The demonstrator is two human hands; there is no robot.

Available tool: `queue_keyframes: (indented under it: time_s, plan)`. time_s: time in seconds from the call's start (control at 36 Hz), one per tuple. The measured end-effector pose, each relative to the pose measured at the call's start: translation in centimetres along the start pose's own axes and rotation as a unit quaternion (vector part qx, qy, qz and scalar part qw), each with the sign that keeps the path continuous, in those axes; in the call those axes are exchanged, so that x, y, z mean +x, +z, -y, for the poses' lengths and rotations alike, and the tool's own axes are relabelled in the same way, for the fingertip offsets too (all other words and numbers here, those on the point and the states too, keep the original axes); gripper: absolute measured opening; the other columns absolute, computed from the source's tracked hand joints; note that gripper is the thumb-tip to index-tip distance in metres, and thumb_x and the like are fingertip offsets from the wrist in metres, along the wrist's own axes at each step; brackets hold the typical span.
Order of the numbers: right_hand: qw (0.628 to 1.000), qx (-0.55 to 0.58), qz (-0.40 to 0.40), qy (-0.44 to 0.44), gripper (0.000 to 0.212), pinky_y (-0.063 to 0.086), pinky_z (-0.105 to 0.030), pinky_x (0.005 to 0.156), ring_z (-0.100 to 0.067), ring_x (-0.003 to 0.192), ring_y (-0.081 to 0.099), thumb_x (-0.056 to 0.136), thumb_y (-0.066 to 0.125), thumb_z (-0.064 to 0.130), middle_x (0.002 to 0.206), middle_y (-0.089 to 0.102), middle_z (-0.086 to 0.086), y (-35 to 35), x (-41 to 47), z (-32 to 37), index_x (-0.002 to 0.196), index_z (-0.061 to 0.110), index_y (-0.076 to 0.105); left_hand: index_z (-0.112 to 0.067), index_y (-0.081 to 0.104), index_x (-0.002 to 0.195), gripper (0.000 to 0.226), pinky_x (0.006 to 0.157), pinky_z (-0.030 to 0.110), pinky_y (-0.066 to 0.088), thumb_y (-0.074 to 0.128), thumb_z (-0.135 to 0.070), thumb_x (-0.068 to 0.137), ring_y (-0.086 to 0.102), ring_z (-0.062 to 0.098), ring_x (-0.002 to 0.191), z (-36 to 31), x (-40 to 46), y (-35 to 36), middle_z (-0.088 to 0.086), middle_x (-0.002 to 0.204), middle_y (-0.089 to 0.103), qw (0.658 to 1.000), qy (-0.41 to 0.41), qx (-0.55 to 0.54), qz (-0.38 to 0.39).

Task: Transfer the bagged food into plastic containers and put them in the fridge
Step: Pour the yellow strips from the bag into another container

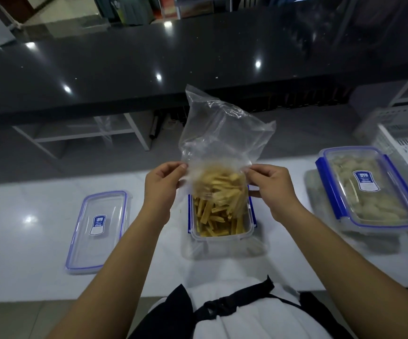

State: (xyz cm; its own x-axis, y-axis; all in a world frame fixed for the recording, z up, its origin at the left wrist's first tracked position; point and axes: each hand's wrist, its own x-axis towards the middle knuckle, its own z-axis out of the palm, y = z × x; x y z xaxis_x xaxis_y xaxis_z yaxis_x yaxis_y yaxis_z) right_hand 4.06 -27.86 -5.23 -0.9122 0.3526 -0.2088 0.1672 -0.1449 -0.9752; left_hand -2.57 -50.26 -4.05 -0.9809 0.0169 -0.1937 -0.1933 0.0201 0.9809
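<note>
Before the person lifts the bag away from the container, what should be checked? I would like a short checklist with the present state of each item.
1. Both hands grip the bag: ok. The left hand and the right hand pinch the sides of the plastic bag.
2. Bag mouth sits inside the open container: ok, as far as it shows.
3. Bag is empty: not ok. Yellow food sticks remain in its lower part.
4. No sticks spilled on the white counter: ok, none visible.
5. Lid within reach: ok. The loose lid lies left of the container.
6. Other container finished: ok. The closed container has its lid on.
</note>
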Motion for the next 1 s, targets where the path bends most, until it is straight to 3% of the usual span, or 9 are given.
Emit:
queue_keyframes:
  time_s: [0.17,0.25,0.36,0.5,0.56,0.64,0.75,0.86,1.0]
  plan:
    - [0.996,-0.054,0.058,-0.032,0.012,0.062,-0.037,0.069,-0.019,0.077,0.073,0.091,0.072,0.014,0.083,0.076,-0.002,0.5,-0.8,-0.2,0.085,0.018,0.082,-0.026,0.080,0.086,0.011,0.077,0.030,0.056,0.074,-0.017,0.090,0.071,0.010,0.085,0.6,-1.0,-0.8,-0.004,0.089,0.078,0.999,-0.003,0.043,-0.021]
    - [0.997,-0.063,-0.018,-0.030,0.013,0.063,-0.043,0.075,-0.024,0.085,0.072,0.093,0.070,0.015,0.087,0.077,-0.001,0.3,-0.5,-0.4,0.087,0.020,0.081,-0.024,0.079,0.087,0.014,0.078,0.035,0.059,0.070,-0.015,0.093,0.073,0.017,0.084,0.7,-1.5,-0.7,0.002,0.090,0.078,1.000,-0.015,0.023,-0.008]
    - [0.995,-0.036,0.087,-0.038,0.018,0.060,-0.030,0.062,-0.016,0.072,0.073,0.091,0.071,0.011,0.079,0.076,0.000,0.8,-1.4,0.0,0.082,0.021,0.082,-0.020,0.078,0.089,0.015,0.072,0.032,0.059,0.066,-0.012,0.095,0.076,0.025,0.086,0.5,-2.0,-0.5,0.005,0.091,0.078,1.000,-0.009,0.009,-0.012]
    - [0.998,-0.030,-0.024,-0.059,0.013,0.063,-0.042,0.071,-0.025,0.085,0.074,0.093,0.069,0.012,0.090,0.077,-0.005,-0.2,-0.4,0.9,0.094,0.018,0.080,-0.014,0.076,0.098,0.011,0.077,0.043,0.062,0.066,-0.013,0.096,0.076,0.035,0.086,0.1,-2.2,-0.3,0.007,0.096,0.078,1.000,-0.005,0.002,-0.019]
    - [0.997,-0.047,-0.005,-0.067,0.013,0.063,-0.040,0.071,-0.024,0.087,0.074,0.093,0.069,0.014,0.090,0.077,-0.003,-0.2,-0.4,1.0,0.095,0.018,0.081,-0.014,0.077,0.097,0.010,0.079,0.045,0.062,0.067,-0.012,0.095,0.075,0.038,0.085,0.0,-2.4,-0.1,0.008,0.096,0.078,1.000,-0.003,0.000,-0.022]
    - [0.994,-0.059,0.057,-0.069,0.015,0.061,-0.031,0.065,-0.020,0.080,0.074,0.093,0.069,0.015,0.086,0.077,-0.003,0.3,-1.0,1.2,0.090,0.023,0.082,-0.015,0.077,0.094,0.012,0.071,0.037,0.061,0.066,-0.011,0.095,0.077,0.029,0.082,-0.3,-2.9,0.0,0.006,0.091,0.078,1.000,-0.005,-0.005,-0.022]
    - [0.999,-0.005,0.005,-0.041,0.011,0.063,-0.041,0.073,-0.027,0.086,0.075,0.093,0.068,0.011,0.090,0.077,-0.010,-0.3,-0.4,2.2,0.092,0.014,0.079,-0.018,0.078,0.092,0.014,0.068,0.031,0.060,0.067,-0.011,0.095,0.076,0.024,0.080,-0.7,-3.3,-0.3,0.003,0.087,0.078,0.999,0.002,-0.017,-0.037]
    - [0.992,-0.054,0.096,-0.055,0.015,0.061,-0.031,0.066,-0.023,0.082,0.075,0.093,0.068,0.013,0.088,0.078,-0.005,0.0,-1.1,2.4,0.090,0.018,0.081,-0.017,0.077,0.093,0.014,0.066,0.026,0.058,0.066,-0.009,0.095,0.075,0.021,0.078,-1.4,-3.6,-0.5,0.002,0.085,0.077,0.999,0.021,-0.019,-0.044]
    - [0.999,-0.025,0.034,-0.033,0.014,0.063,-0.040,0.072,-0.025,0.085,0.075,0.093,0.069,0.014,0.088,0.078,-0.004,-0.4,-0.3,2.8,0.085,0.020,0.079,-0.017,0.077,0.092,0.014,0.068,0.026,0.059,0.066,-0.008,0.095,0.072,0.016,0.072,-2.6,-3.6,-0.7,0.000,0.080,0.076,0.997,0.030,-0.038,-0.067]
